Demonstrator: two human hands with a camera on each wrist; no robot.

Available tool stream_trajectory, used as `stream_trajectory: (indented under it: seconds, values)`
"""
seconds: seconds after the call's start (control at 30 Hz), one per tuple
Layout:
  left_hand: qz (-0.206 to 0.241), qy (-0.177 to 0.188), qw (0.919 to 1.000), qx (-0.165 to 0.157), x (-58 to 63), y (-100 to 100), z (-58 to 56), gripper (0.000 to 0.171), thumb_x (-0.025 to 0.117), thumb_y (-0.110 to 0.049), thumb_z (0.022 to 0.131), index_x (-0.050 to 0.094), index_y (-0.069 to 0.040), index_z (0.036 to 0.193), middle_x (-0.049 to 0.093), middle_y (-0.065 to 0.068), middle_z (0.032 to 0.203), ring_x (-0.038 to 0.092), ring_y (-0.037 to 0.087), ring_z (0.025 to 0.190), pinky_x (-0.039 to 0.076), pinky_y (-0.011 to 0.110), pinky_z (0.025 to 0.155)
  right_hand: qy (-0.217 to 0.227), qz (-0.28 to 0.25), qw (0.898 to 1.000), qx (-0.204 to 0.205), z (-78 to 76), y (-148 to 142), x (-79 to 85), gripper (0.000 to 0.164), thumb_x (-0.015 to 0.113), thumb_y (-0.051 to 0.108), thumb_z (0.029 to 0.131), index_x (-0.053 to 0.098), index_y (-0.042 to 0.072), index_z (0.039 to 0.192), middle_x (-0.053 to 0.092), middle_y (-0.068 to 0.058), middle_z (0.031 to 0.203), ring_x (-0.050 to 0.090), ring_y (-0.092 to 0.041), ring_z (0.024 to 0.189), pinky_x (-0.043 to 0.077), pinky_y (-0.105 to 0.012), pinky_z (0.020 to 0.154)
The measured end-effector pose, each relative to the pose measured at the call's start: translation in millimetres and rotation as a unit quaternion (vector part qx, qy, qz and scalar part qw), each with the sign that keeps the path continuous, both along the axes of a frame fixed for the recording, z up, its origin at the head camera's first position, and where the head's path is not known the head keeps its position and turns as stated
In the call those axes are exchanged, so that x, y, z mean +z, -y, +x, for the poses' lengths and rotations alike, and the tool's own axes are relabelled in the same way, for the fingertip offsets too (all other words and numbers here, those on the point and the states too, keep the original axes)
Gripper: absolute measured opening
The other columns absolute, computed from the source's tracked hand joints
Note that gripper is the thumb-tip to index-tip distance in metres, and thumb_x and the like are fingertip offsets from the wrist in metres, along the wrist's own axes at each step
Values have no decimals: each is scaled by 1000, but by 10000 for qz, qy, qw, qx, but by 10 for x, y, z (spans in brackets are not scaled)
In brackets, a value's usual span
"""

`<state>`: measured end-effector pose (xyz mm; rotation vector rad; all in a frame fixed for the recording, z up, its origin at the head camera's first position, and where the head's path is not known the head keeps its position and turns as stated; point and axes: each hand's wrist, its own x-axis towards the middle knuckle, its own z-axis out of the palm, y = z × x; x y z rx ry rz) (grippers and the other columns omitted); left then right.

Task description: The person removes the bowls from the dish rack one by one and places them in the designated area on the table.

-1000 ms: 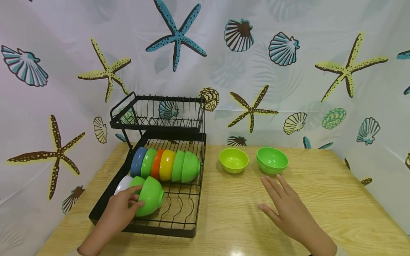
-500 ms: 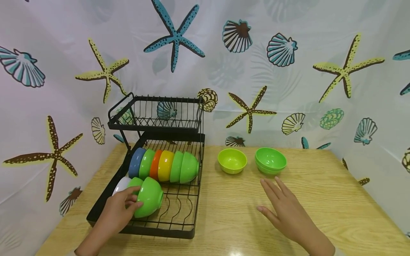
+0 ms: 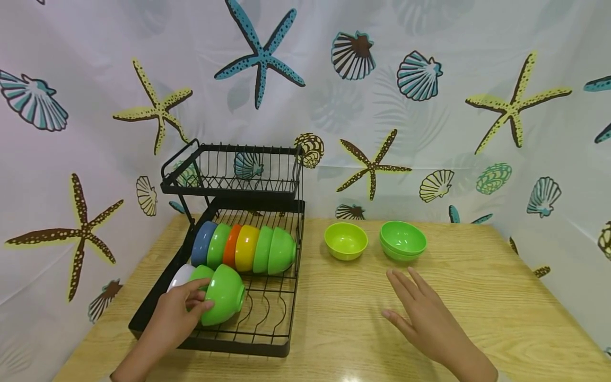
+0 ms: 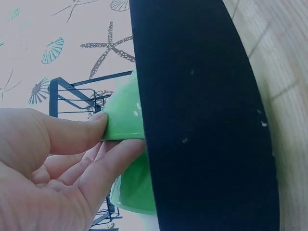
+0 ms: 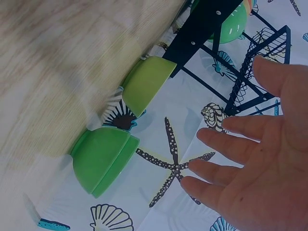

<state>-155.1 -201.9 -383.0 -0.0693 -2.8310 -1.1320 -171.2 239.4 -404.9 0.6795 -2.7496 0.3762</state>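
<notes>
My left hand (image 3: 179,313) pinches the rim of a green bowl (image 3: 224,297), thumb on one face and fingers on the other. That bowl stands on its side in the front row of the black dish rack (image 3: 267,347), beside another green bowl (image 3: 201,272) and a white bowl (image 3: 181,277). In the left wrist view the rack's dark side hides part of the pinched green bowl (image 4: 125,110). My right hand (image 3: 427,318) hovers over the table with fingers extended, holding nothing. Nearest to it are two nested green bowls (image 3: 403,239), with a yellow-green bowl (image 3: 346,241) to their left.
Behind the front row, a blue bowl (image 3: 203,243), an orange bowl (image 3: 231,246), a yellow bowl (image 3: 247,249) and several green ones stand on edge. An upper wire shelf (image 3: 234,175) overhangs the rack's back. A patterned curtain encloses the wooden table (image 3: 343,318).
The view shifts slightly. My left hand keeps its pinch on the green bowl, which barely moves, and my right hand stays hovering in nearly the same place.
</notes>
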Motion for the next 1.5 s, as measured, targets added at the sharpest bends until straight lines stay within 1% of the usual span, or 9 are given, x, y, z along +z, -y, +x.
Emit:
stream_trajectory:
  seconds: [0.27, 0.53, 0.77, 1.03, 1.17, 1.23, 1.37, 1.5]
  values:
    - [299, -59, 9995, -126, 40, -16, 5, 47, 70, -1, 85, 55, 6, 129, 69, 12, 96, 68, 27, 92, 58, 30, 73, -188, -25, 9998, 116, 23, 1, 2, 67, 63, 38, 92, 39, 2, 145, 45, -18, 144, 30, -47, 135, 36, -63, 100]
    - [494, -8, 9985, -241, 74, -68, 25, 46, 68, -2, 87, 55, 4, 130, 67, 13, 100, 67, 26, 95, 58, 28, 75, -208, -81, 9997, 103, 2, 8, 14, 67, 63, 37, 92, 39, 3, 145, 46, -19, 143, 31, -47, 134, 37, -65, 99]
    - [426, -132, 9987, -238, 103, -142, 40, 45, 69, -4, 87, 57, 1, 130, 68, 12, 100, 67, 25, 95, 57, 28, 77, -56, -76, 9999, 68, 7, 22, 23, 67, 62, 38, 93, 38, 4, 146, 44, -18, 144, 30, -46, 136, 37, -65, 98]
    - [660, -214, 9973, -236, 170, -267, 79, 42, 70, -3, 85, 61, -1, 126, 70, 8, 98, 67, 26, 96, 57, 30, 78, 106, -152, 9997, 159, 8, 40, 31, 70, 62, 38, 93, 33, 8, 149, 41, -17, 147, 28, -46, 137, 37, -65, 99]
    - [753, -288, 9963, -284, 183, -313, 105, 40, 71, -3, 84, 63, -2, 123, 71, 8, 100, 67, 25, 96, 57, 29, 77, 146, -249, 9993, 230, -1, 40, 13, 72, 62, 38, 93, 29, 7, 150, 38, -18, 148, 27, -46, 138, 34, -63, 103]
    - [760, -321, 9960, -335, 196, -328, 122, 39, 71, -4, 84, 64, -3, 122, 71, 7, 100, 68, 24, 95, 58, 29, 76, 169, -308, 9990, 268, -1, 42, 6, 73, 61, 38, 93, 29, 8, 151, 37, -18, 149, 26, -46, 138, 33, -63, 104]
    - [753, -330, 9956, -443, 223, -356, 155, 36, 71, -5, 84, 66, -8, 120, 72, 2, 99, 67, 17, 93, 57, 24, 75, 134, -347, 9986, 386, -3, 51, -6, 72, 61, 39, 94, 28, 9, 151, 36, -18, 150, 28, -44, 138, 33, -62, 105]
    - [912, -470, 9921, -726, 251, -398, 180, 35, 70, -3, 84, 67, -9, 118, 71, -1, 97, 65, 11, 89, 56, 21, 72, 85, -352, 9983, 467, -4, 63, -14, 71, 60, 39, 94, 29, 9, 151, 36, -16, 150, 30, -43, 137, 33, -61, 105]
